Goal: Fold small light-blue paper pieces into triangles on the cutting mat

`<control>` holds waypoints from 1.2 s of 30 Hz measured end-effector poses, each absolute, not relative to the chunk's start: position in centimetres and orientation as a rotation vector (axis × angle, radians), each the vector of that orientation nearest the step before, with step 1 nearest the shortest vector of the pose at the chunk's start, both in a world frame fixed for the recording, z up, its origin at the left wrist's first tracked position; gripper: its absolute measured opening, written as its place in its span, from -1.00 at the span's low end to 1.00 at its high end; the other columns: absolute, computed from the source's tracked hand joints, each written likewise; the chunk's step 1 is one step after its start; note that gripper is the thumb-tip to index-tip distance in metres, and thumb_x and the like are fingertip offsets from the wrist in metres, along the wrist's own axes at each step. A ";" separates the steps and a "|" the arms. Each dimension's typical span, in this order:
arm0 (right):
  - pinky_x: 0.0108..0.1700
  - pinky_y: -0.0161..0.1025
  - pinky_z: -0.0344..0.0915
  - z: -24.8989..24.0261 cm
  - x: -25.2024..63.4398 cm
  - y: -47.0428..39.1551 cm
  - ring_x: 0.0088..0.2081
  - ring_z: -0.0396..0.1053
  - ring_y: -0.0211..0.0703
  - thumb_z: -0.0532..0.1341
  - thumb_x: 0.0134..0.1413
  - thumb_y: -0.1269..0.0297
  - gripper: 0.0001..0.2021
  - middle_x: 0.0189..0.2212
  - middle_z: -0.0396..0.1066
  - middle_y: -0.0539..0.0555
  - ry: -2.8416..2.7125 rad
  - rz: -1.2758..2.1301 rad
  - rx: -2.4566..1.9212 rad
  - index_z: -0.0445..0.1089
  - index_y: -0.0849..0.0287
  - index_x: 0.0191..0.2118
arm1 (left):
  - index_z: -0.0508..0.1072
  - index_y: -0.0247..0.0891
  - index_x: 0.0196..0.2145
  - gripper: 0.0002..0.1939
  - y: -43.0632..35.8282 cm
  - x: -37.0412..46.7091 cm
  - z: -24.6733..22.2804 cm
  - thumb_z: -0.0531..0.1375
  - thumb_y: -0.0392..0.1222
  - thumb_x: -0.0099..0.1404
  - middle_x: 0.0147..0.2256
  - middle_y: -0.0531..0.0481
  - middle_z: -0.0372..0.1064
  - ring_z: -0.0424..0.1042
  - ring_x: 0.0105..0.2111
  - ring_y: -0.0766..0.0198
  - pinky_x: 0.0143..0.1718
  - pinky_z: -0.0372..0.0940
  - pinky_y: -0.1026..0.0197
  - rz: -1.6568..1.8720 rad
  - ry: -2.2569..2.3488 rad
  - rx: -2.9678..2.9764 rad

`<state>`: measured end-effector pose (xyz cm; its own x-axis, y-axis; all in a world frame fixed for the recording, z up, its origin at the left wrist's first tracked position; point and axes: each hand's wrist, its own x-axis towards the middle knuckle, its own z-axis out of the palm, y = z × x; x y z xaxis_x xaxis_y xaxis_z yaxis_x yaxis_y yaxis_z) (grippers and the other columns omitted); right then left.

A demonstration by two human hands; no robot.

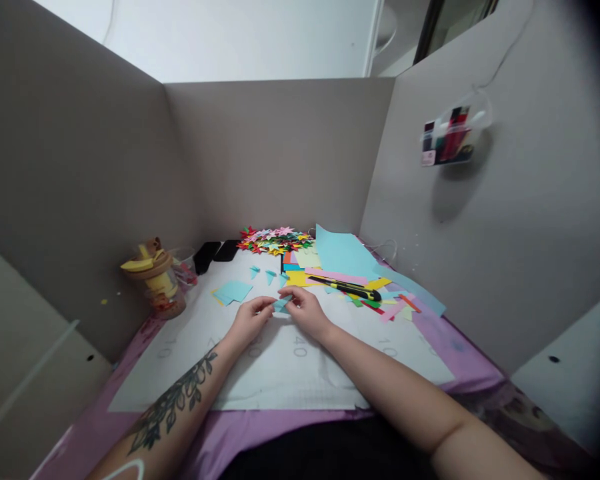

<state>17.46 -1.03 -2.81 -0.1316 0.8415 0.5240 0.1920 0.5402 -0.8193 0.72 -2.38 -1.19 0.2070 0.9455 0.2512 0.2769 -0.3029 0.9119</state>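
Observation:
Between my two hands is a small piece of light blue folded paper (281,305), low over the white sheet. My left hand (253,317) pinches its left side, and my right hand (305,309) grips its right side; the fingers partly cover it. Just beyond them stand three small light blue folded paper pieces, among them the leftmost folded piece (255,271) and the middle folded piece (271,276). Left of my left hand lies a stack of light blue paper squares (233,291) with a yellow edge showing beneath.
A yellow-and-black box cutter (347,288) rests on coloured paper strips at the right. Behind are a pile of colourful folded paper stars (275,241), two black phones (226,251) and a large blue sheet (345,253). A lidded cup (163,283) stands left, near grey partition walls (280,147).

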 end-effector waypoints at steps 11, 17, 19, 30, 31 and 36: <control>-0.45 -0.33 0.20 -2.9 17.4 -0.6 -0.51 0.27 -0.27 0.16 -0.01 0.14 -0.77 -0.58 0.33 -0.02 -1.437 1.019 -0.913 0.37 0.20 -0.48 | 0.52 -0.31 -0.35 -0.74 -2.2 0.6 -1.6 0.16 -0.09 0.11 -0.57 0.01 0.43 0.35 -0.58 0.30 -0.54 0.20 0.31 1.117 1.272 1.695; -0.49 -0.37 0.28 -3.1 17.2 -0.2 -0.51 0.38 -0.28 0.19 -0.04 0.18 -0.81 -0.50 0.39 0.03 -1.013 1.641 -0.863 0.32 0.22 -0.38 | 0.51 -0.36 -0.33 -0.68 -2.3 0.7 -1.1 0.18 -0.05 0.07 -0.54 -0.03 0.44 0.40 -0.53 0.28 -0.54 0.21 0.32 1.160 1.263 1.545; -0.47 -0.38 0.31 -2.9 17.2 -0.4 -0.48 0.41 -0.26 0.22 -0.09 0.31 -0.85 -0.47 0.41 0.05 -0.980 1.788 -0.829 0.32 0.23 -0.34 | 0.51 -0.35 -0.30 -0.68 -2.4 0.7 -1.1 0.17 -0.06 0.09 -0.50 -0.03 0.46 0.41 -0.51 0.27 -0.53 0.22 0.32 1.141 1.254 1.596; -0.44 -0.44 0.35 -3.1 17.6 -0.4 -0.49 0.42 -0.31 0.19 -0.13 0.52 -0.81 -0.47 0.42 0.03 -0.823 2.039 -0.683 0.27 0.25 -0.30 | 0.52 -0.34 -0.32 -0.73 -2.1 0.7 -1.4 0.14 -0.11 0.11 -0.48 -0.04 0.49 0.45 -0.47 0.24 -0.42 0.29 0.28 1.147 1.325 1.685; -0.44 -0.44 0.35 -3.2 17.6 -0.3 -0.48 0.42 -0.31 0.20 -0.14 0.53 -0.81 -0.48 0.42 0.03 -0.820 2.037 -0.685 0.27 0.24 -0.31 | 0.52 -0.34 -0.33 -0.73 -2.1 0.6 -1.5 0.15 -0.11 0.11 -0.49 -0.04 0.49 0.45 -0.47 0.24 -0.42 0.29 0.28 1.145 1.325 1.683; -0.44 -0.47 0.32 -3.5 17.4 -0.3 -0.51 0.38 -0.37 0.25 -0.20 0.54 -0.77 -0.47 0.42 0.04 -0.898 2.002 -0.704 0.27 0.25 -0.33 | 0.52 -0.35 -0.31 -0.71 -2.1 0.6 -1.5 0.14 -0.10 0.12 -0.49 -0.05 0.49 0.45 -0.47 0.24 -0.43 0.28 0.29 1.129 1.321 1.710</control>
